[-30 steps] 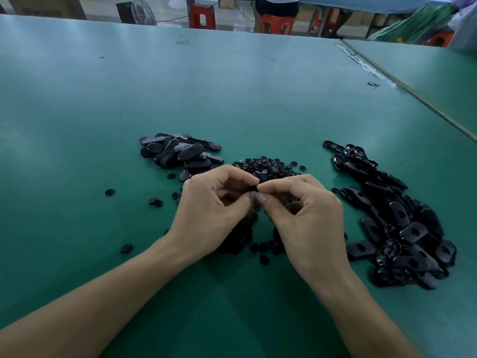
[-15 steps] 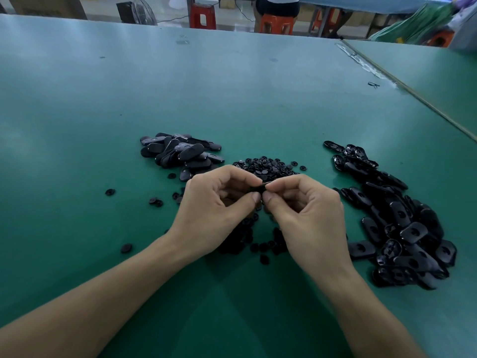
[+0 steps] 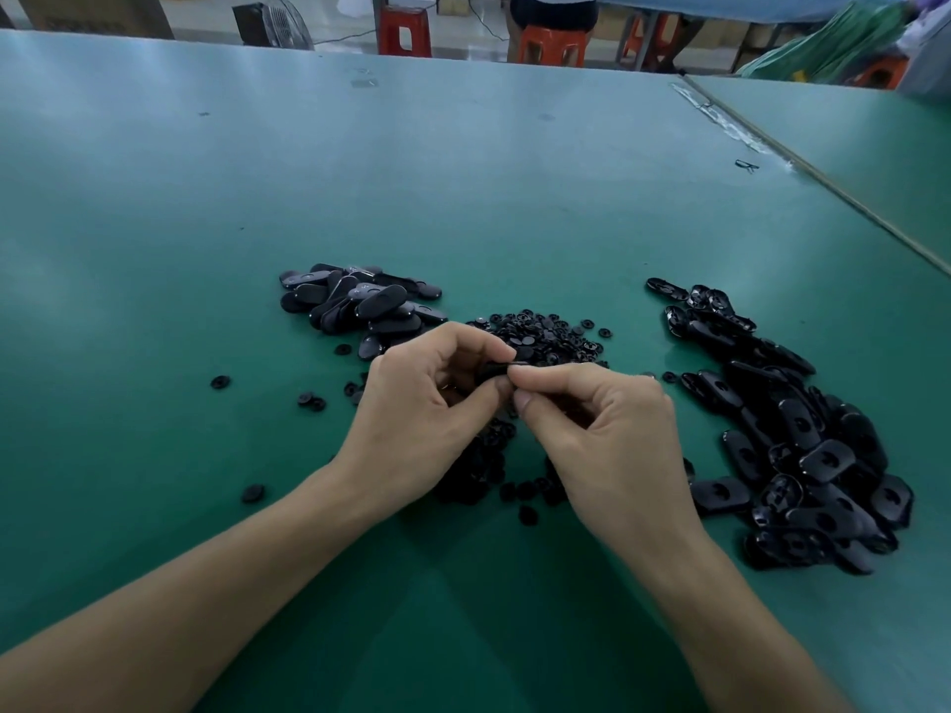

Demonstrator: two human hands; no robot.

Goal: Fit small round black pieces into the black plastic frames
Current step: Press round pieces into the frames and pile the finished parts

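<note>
A black plastic frame is pinched by the left hand and the right hand. Under misaligned pressure it could be flicked into the small round black pieces at 12 o'clock.

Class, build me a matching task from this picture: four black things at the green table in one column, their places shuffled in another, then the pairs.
1 heap of small round pieces
2 pile of holed frames
3 pile of smooth oval pieces
4 single black piece

A right of the right hand
B beyond and left of the left hand
C pinched between both hands
D just beyond both hands

Pairs: 1-D, 2-A, 3-B, 4-C
</note>
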